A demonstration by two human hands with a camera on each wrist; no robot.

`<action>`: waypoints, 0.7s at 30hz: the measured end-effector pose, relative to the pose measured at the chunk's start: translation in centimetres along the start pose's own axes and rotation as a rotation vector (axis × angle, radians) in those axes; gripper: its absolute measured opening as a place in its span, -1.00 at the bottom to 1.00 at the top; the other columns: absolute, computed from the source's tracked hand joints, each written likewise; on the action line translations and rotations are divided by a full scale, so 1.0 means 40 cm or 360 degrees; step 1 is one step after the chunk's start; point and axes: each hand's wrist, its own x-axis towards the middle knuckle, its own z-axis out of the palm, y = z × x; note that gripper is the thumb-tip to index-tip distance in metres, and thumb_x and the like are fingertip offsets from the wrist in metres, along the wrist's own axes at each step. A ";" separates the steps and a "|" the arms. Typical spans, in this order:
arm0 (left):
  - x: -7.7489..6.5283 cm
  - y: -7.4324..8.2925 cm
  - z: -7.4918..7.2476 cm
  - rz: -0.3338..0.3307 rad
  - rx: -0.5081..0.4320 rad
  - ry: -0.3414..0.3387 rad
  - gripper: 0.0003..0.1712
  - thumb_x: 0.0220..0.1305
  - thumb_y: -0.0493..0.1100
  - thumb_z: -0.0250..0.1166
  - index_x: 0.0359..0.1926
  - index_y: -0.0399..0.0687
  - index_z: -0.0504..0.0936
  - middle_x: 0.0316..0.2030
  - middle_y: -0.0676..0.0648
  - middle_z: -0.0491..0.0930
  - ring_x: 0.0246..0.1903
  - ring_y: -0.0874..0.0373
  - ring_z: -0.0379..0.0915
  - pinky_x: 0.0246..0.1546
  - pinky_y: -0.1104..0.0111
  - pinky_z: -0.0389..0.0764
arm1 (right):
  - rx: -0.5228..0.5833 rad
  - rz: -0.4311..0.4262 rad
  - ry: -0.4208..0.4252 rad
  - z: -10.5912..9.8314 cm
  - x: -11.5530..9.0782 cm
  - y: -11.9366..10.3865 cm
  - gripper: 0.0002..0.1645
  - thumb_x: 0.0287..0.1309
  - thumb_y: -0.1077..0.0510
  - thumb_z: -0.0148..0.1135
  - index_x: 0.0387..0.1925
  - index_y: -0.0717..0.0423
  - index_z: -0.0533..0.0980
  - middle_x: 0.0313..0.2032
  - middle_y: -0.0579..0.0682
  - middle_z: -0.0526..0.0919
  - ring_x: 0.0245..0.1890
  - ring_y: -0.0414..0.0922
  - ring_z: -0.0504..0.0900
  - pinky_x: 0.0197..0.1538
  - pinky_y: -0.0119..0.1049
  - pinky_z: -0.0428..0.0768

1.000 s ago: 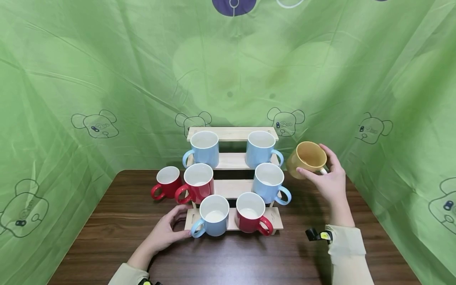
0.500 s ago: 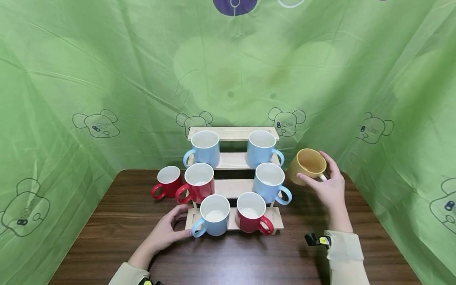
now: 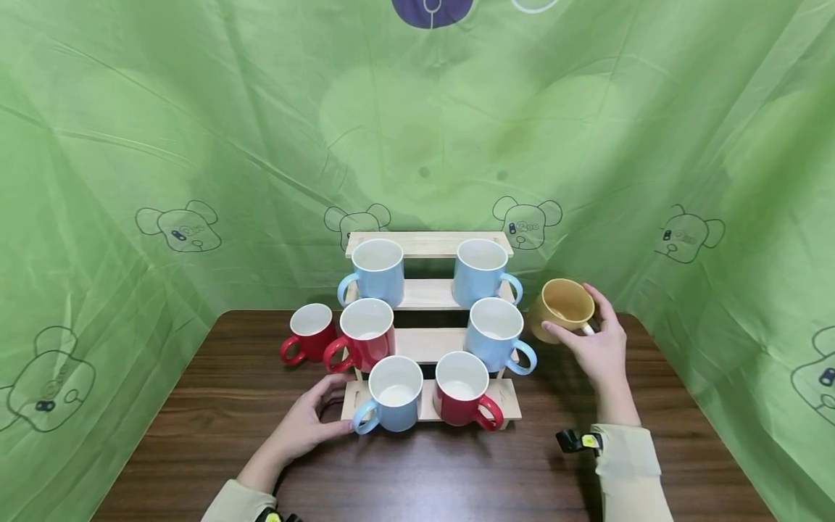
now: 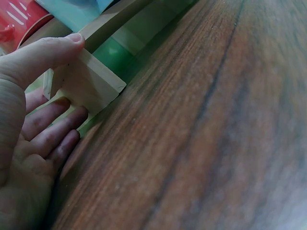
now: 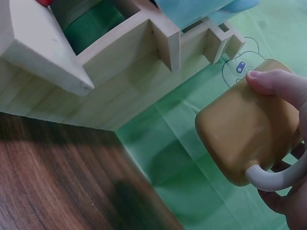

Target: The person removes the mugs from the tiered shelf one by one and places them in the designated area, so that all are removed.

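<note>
Right of the rack, my right hand [image 3: 601,350] holds a mustard-yellow mug [image 3: 562,310] with a white handle [image 5: 276,178]. The thumb lies on one side of its body, the other fingers on the far side. In the right wrist view the mug is tilted and above the table level. My left hand [image 3: 306,423] grips the lower left end of a stepped wooden rack [image 3: 427,346], thumb on the front board and fingers around the side panel [image 4: 86,84]. Close by the thumb is a light-blue mug [image 3: 395,395] on the bottom step.
Beside that blue mug stands a red mug [image 3: 460,391]. Higher steps carry another red mug [image 3: 367,337] and several light-blue mugs [image 3: 481,274]. One more red mug [image 3: 312,335] stands on the dark wooden table [image 3: 215,406], left of the rack. Green cloth [image 3: 261,145] hangs behind.
The yellow mug and my right hand have moved down beside the rack, with the mug still held. My left hand stays at the rack's left end.
</note>
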 end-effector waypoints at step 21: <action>0.000 -0.003 0.000 0.0005 0.0026 0.0009 -0.19 0.25 -0.24 0.65 0.46 -0.06 0.50 0.34 -0.17 0.61 0.26 0.02 0.63 0.31 0.40 0.57 | -0.0075 0.0004 -0.0094 0.016 0.000 0.044 0.28 -0.14 0.19 0.86 0.61 -0.24 0.40 0.43 0.03 0.59 0.38 -0.05 0.53 0.30 -0.33 0.48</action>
